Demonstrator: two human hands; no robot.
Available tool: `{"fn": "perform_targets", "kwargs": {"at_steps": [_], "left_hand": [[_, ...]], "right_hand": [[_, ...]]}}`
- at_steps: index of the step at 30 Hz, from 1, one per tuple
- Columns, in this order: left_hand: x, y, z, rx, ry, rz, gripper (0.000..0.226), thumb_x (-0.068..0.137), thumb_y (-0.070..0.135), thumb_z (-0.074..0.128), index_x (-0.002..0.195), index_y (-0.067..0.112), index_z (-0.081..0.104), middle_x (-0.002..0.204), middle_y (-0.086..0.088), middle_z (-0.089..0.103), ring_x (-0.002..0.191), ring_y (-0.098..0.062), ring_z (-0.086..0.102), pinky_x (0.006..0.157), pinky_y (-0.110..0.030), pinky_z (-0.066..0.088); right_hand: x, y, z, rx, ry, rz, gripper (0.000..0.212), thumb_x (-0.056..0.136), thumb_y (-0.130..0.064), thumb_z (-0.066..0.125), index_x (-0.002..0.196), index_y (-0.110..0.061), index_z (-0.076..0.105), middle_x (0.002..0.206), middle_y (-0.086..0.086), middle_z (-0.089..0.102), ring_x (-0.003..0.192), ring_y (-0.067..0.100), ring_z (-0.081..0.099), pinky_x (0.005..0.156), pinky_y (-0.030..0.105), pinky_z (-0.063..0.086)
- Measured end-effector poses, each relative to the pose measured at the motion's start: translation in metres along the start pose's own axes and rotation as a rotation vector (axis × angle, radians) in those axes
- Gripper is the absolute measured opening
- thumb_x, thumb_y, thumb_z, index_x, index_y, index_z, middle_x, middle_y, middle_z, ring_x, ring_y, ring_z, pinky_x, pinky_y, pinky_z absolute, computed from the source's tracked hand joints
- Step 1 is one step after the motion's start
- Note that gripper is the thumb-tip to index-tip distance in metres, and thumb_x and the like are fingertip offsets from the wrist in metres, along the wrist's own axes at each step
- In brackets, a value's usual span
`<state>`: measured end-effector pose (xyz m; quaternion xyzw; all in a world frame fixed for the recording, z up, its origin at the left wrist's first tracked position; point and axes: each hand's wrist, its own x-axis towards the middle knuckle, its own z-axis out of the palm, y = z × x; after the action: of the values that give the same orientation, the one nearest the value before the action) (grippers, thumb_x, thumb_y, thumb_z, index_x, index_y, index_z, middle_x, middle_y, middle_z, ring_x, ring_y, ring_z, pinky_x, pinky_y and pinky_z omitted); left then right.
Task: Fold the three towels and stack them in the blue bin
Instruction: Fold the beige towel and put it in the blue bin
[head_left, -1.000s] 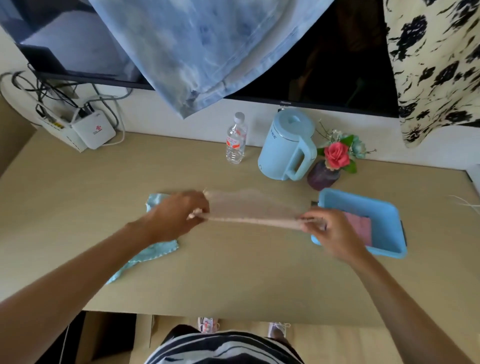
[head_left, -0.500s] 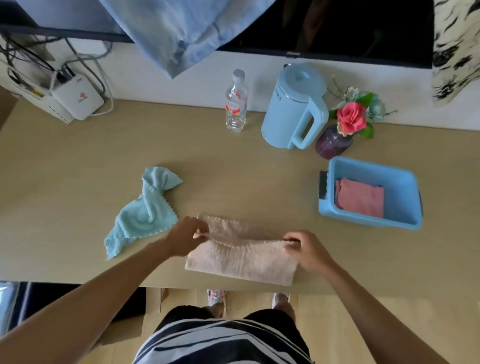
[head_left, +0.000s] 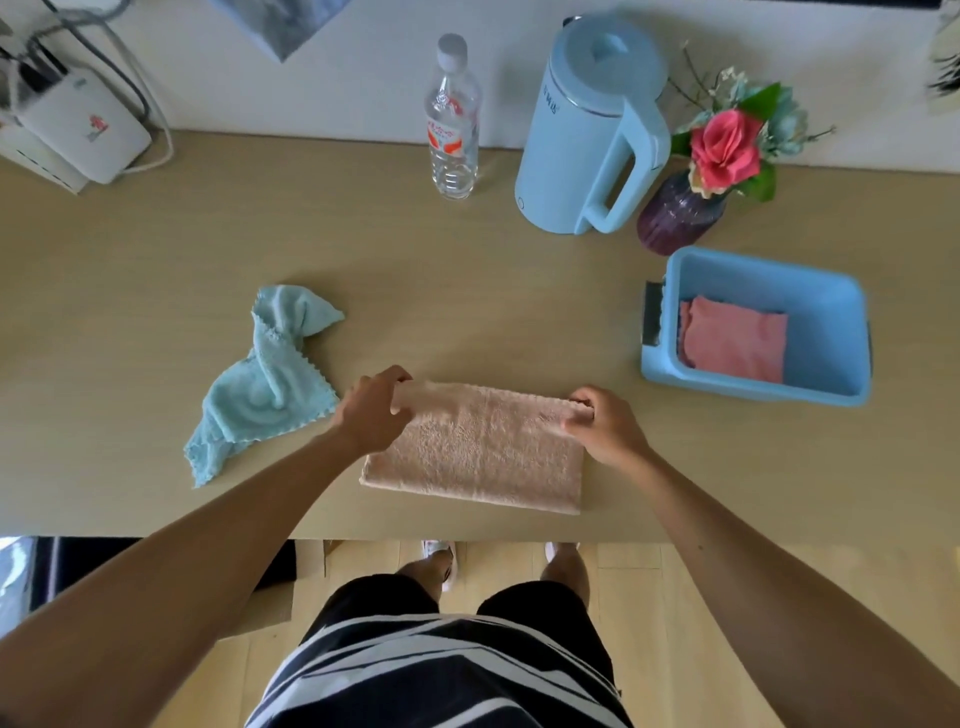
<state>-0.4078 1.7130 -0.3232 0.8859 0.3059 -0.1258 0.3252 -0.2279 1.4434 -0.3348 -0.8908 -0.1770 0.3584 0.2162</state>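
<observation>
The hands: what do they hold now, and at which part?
Both hold the beige towel lying on the table: the left hand pinches its far left corner, the right hand its far right corner.

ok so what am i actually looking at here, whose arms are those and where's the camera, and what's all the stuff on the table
There is no machine here. The arms belong to a person wearing a camera on their head, so the single view looks down over their own hands and striped shirt.

The left hand and right hand each pinch a far corner of a beige towel, which lies folded flat near the front edge of the wooden table.

To the left lies a crumpled light blue towel, not folded. To the right sits a blue bin with a folded pink towel inside.

Along the wall stand a water bottle, a pale blue kettle, a vase of flowers and a white box with cables.
</observation>
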Motion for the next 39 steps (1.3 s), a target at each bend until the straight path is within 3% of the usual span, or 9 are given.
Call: {"fn": "perform_targets", "kwargs": {"at_steps": [4, 7, 9, 14, 22, 29, 33, 36, 39], "left_hand": [[-0.001, 0.001, 0.000, -0.124, 0.029, -0.061, 0.008, 0.080, 0.009, 0.070, 0.082, 0.001, 0.067, 0.074, -0.014, 0.069, 0.067, -0.028, 0.062, 0.059, -0.032, 0.045], [0.004, 0.008, -0.011, -0.214, 0.068, -0.043, 0.034, 0.087, 0.017, 0.067, 0.063, 0.001, 0.049, 0.059, -0.013, 0.055, 0.054, -0.019, 0.047, 0.055, -0.030, 0.038], [0.007, 0.018, -0.026, -0.253, 0.099, -0.022, 0.044, 0.091, 0.023, 0.065, 0.062, 0.002, 0.039, 0.055, -0.004, 0.042, 0.050, -0.014, 0.036, 0.050, -0.027, 0.032], [0.014, 0.043, -0.079, -0.320, 0.189, 0.066, 0.039, 0.092, 0.025, 0.064, 0.059, 0.014, 0.046, 0.051, 0.008, 0.037, 0.047, -0.010, 0.032, 0.049, -0.026, 0.030], [-0.010, 0.075, -0.164, -0.531, 0.320, 0.328, 0.014, 0.093, 0.007, 0.066, 0.084, -0.004, 0.068, 0.070, -0.009, 0.054, 0.052, 0.001, 0.046, 0.054, -0.010, 0.039], [-0.062, 0.041, -0.152, -0.234, 0.146, 0.382, 0.008, 0.089, 0.019, 0.070, 0.091, 0.014, 0.076, 0.078, 0.004, 0.072, 0.071, 0.000, 0.062, 0.066, -0.006, 0.043], [-0.073, 0.003, -0.108, -0.101, -0.043, 0.323, 0.007, 0.089, 0.027, 0.070, 0.093, 0.026, 0.076, 0.084, 0.036, 0.068, 0.091, 0.007, 0.065, 0.075, -0.004, 0.047], [-0.072, -0.023, -0.080, -0.077, -0.152, 0.231, 0.007, 0.089, 0.033, 0.070, 0.090, 0.040, 0.071, 0.088, 0.025, 0.073, 0.089, 0.004, 0.068, 0.087, -0.021, 0.054], [-0.065, -0.032, -0.066, -0.106, -0.133, 0.178, 0.016, 0.090, 0.031, 0.070, 0.086, 0.046, 0.065, 0.082, 0.027, 0.071, 0.086, 0.009, 0.067, 0.082, -0.015, 0.053]], "right_hand": [[-0.003, 0.003, -0.001, 0.255, 0.008, 0.159, 0.050, 0.080, -0.016, 0.076, 0.127, -0.009, 0.061, 0.113, 0.003, 0.065, 0.104, 0.023, 0.063, 0.081, 0.026, 0.045], [-0.004, -0.004, -0.011, 0.354, 0.002, 0.130, 0.014, 0.082, -0.015, 0.073, 0.081, -0.009, 0.060, 0.069, -0.001, 0.048, 0.069, 0.019, 0.047, 0.058, 0.024, 0.033], [-0.002, -0.018, -0.025, 0.427, 0.033, 0.090, 0.024, 0.082, -0.015, 0.072, 0.068, -0.009, 0.053, 0.063, 0.004, 0.043, 0.062, 0.017, 0.041, 0.056, 0.028, 0.031], [-0.003, -0.064, -0.073, 0.594, 0.168, -0.067, 0.027, 0.085, -0.009, 0.071, 0.086, 0.014, 0.057, 0.070, 0.014, 0.054, 0.061, 0.017, 0.053, 0.056, 0.032, 0.045], [-0.041, -0.113, -0.149, 0.795, 0.314, -0.361, 0.024, 0.084, -0.003, 0.070, 0.072, -0.023, 0.069, 0.064, -0.009, 0.065, 0.062, 0.010, 0.057, 0.063, 0.026, 0.048], [-0.086, -0.087, -0.131, 0.606, 0.116, -0.427, 0.015, 0.084, 0.000, 0.073, 0.083, -0.014, 0.068, 0.060, -0.015, 0.064, 0.055, -0.004, 0.054, 0.057, 0.007, 0.039], [-0.080, -0.040, -0.083, 0.366, -0.047, -0.347, 0.005, 0.084, -0.019, 0.078, 0.088, -0.018, 0.075, 0.080, 0.003, 0.072, 0.074, 0.011, 0.061, 0.069, 0.023, 0.043], [-0.075, -0.014, -0.048, 0.270, -0.088, -0.275, 0.007, 0.085, -0.021, 0.075, 0.082, -0.015, 0.075, 0.071, 0.001, 0.069, 0.066, 0.002, 0.055, 0.064, 0.027, 0.038], [-0.065, 0.000, -0.025, 0.245, -0.078, -0.213, 0.012, 0.089, -0.015, 0.072, 0.077, -0.019, 0.072, 0.070, -0.008, 0.068, 0.069, 0.005, 0.059, 0.068, 0.027, 0.042]]}}
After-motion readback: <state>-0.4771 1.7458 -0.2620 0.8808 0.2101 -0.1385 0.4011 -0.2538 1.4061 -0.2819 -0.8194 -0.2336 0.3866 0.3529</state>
